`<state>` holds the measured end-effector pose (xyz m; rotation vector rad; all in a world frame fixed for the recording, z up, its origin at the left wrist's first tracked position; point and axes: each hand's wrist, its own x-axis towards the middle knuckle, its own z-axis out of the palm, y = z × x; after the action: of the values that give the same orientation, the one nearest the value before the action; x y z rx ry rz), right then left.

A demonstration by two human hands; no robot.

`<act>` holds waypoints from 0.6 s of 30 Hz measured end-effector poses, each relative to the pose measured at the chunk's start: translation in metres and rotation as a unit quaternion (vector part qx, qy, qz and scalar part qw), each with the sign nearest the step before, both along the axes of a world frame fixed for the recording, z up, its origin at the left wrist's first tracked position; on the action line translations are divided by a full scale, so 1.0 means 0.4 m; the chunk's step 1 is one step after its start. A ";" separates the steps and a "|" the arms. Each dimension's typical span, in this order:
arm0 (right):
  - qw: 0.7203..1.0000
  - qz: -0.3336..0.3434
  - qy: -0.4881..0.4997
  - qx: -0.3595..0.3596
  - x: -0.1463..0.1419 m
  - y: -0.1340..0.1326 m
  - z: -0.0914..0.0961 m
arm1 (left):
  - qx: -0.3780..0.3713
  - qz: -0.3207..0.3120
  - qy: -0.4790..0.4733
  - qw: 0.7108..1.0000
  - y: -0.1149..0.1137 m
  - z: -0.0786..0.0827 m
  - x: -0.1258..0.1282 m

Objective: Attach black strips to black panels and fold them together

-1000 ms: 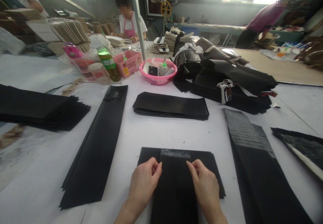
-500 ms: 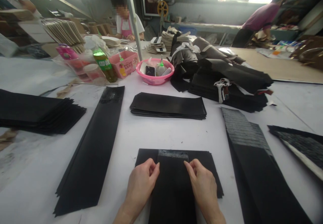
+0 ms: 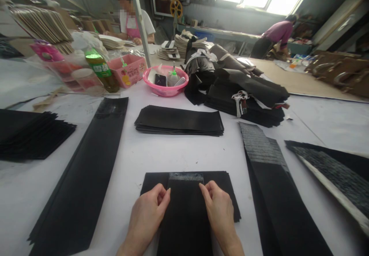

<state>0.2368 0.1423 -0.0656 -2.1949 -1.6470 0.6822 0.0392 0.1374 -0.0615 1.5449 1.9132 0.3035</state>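
1. Black strip (image 3: 184,217): near side of the bench (image 3: 178,154), laid over wider black panels (image 3: 232,206), greyish far end near their far edge.
2. Left hand (image 3: 147,211), right hand (image 3: 219,206): fingers pinched together, apparently holding opposite edges of the strip.
3. Step, as judged: lining up strip on panels.
4. Next move probably calls for level hands and a square far end before any pressing.

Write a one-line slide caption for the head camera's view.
Left hand and right hand at opposite edges of a black strip lying over wider black sheets, a pink basin beyond.
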 end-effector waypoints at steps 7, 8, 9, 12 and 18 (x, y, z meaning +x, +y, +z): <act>1.000 0.007 -0.011 0.010 -0.003 0.004 0.003 | 0.001 0.001 0.001 1.000 0.002 0.002 -0.002; 1.000 0.007 -0.013 0.008 -0.003 0.004 0.003 | 0.001 0.002 0.001 1.000 0.002 0.003 -0.002; 1.000 0.008 -0.016 0.005 -0.002 0.005 0.003 | 0.003 0.003 0.000 1.000 0.002 0.003 -0.001; 1.000 0.008 -0.018 -0.008 -0.001 0.007 0.003 | 0.013 0.002 -0.002 1.000 0.002 0.003 0.000; 0.999 0.009 -0.025 -0.031 0.000 0.011 0.000 | 0.018 0.009 -0.006 1.000 0.003 0.004 0.002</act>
<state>0.2370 0.1468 -0.0656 -2.2606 -1.6937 0.6960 0.0399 0.1385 -0.0598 1.5467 1.9234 0.3571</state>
